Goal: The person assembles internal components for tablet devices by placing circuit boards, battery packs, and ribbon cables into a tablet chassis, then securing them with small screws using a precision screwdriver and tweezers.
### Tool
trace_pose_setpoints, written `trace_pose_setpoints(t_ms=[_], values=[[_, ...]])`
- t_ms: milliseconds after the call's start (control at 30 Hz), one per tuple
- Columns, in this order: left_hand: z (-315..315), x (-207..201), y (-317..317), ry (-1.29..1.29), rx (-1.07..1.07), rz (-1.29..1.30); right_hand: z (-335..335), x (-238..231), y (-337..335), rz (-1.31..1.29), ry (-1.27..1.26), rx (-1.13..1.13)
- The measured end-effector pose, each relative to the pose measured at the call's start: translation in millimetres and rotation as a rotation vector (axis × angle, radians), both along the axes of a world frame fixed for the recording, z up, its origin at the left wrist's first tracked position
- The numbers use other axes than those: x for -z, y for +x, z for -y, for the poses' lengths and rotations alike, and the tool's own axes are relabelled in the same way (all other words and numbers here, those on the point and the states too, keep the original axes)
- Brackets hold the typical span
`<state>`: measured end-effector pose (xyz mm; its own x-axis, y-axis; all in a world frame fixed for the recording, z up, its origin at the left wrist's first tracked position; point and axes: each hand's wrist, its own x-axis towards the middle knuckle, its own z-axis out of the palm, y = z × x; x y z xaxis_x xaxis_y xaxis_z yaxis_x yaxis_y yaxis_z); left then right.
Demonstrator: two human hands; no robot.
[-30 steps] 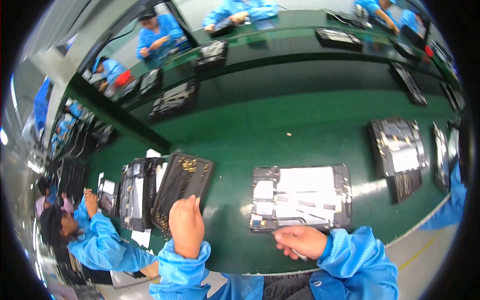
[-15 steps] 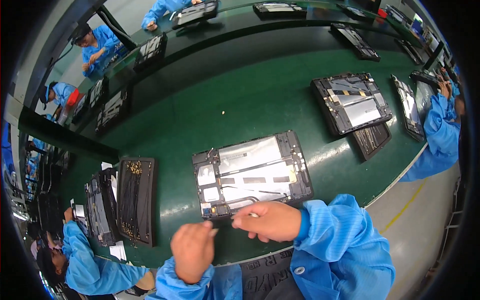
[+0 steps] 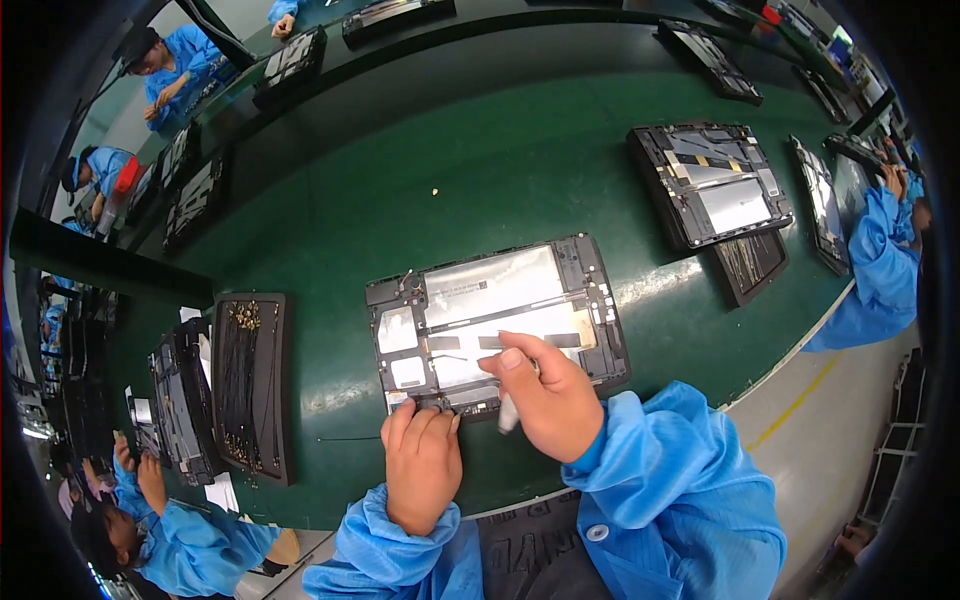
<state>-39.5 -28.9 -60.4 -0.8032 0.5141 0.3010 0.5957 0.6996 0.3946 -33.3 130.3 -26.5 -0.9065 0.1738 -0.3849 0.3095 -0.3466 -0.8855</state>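
Observation:
In front of me lies an opened tablet-like device (image 3: 500,290), its silver battery cells, black frame and thin cables exposed. The fingers of my left hand (image 3: 422,465) are curled onto its near left edge. From beside them a thin black cable (image 3: 345,438) sticks out leftward over the table; its other end is hidden by the fingers. My right hand (image 3: 555,400) is closed above the device's near right part, thumb and index finger together. A pale tapered shape (image 3: 508,414) shows beneath its fingers; I cannot tell whether it is a tool or a covered fingertip.
A dark tray (image 3: 277,390) of thin cables lies left, beside stacked devices (image 3: 180,400). At right, another opened device (image 3: 710,185) rests partly on a small tray (image 3: 755,265). Co-workers in blue sit on both sides. A raised dark line (image 3: 450,45) bearing devices runs behind the green table (image 3: 330,220).
My left hand has moved up and right onto the device's edge, and the black cable now shows beside it. My right hand has risen over the device and turned. The view has shifted slightly.

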Motion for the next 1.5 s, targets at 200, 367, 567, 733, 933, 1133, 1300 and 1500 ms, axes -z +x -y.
trace_pose_setpoints(t_ms=[200,367,567,733,933,1133,1300,1500], values=[[-4,-3,-1,-0.034,0.004,0.0,9,20,-1,-0.462,0.526,0.089],[-3,-2,-2,-0.028,0.009,-0.034,10,18,-2,-0.471,0.526,0.047],[-3,-4,-4,-0.026,0.012,-0.022,10,25,-4,-0.503,0.574,-0.015],[-1,-2,-4,-0.028,0.006,-0.018,8,17,-8,-0.467,0.603,-0.128],[1,-6,3,-0.047,0.003,0.021,23,7,-13,-0.805,1.009,-0.45],[15,-27,27,1.008,-0.786,1.206,7,17,-23,-0.18,0.493,-0.097],[12,-27,2,1.364,-1.021,1.261,12,13,-22,-0.171,0.392,-0.17],[7,-23,-7,1.224,-1.004,0.928,9,18,-20,-0.139,0.309,-0.148]])
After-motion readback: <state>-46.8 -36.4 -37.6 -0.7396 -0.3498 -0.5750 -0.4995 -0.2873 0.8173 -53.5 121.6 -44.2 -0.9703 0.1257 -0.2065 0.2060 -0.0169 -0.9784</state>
